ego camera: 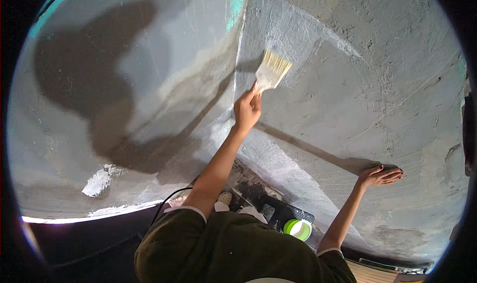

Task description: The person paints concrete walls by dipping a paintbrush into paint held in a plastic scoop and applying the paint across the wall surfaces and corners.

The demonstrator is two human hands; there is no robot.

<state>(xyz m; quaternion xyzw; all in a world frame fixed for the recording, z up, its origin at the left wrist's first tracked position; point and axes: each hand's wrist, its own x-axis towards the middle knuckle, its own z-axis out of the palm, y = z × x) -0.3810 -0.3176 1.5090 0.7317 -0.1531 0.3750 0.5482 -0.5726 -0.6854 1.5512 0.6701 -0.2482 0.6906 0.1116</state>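
My left hand point(247, 110) grips a wide flat paintbrush point(274, 70) by its handle. The pale bristles point up and right, against or close to the rough grey wall point(335, 93), just right of the wall corner. White-streaked, wet-looking coating shows around and above the brush. My right hand point(381, 175), holding nothing, rests on the same wall lower down to the right, fingers spread slightly. A green-rimmed tub point(297, 229) with white contents stands low in front of my body, on a black textured surface point(298, 210).
A second grey wall point(179, 59) spans the left, with my shadow, a white patch point(98, 181) and turquoise paint remnants point(235, 7). A black cable point(164, 204) curves beside my left arm. A light clog point(224, 198) shows below. Wooden slats point(370, 272) lie at lower right.
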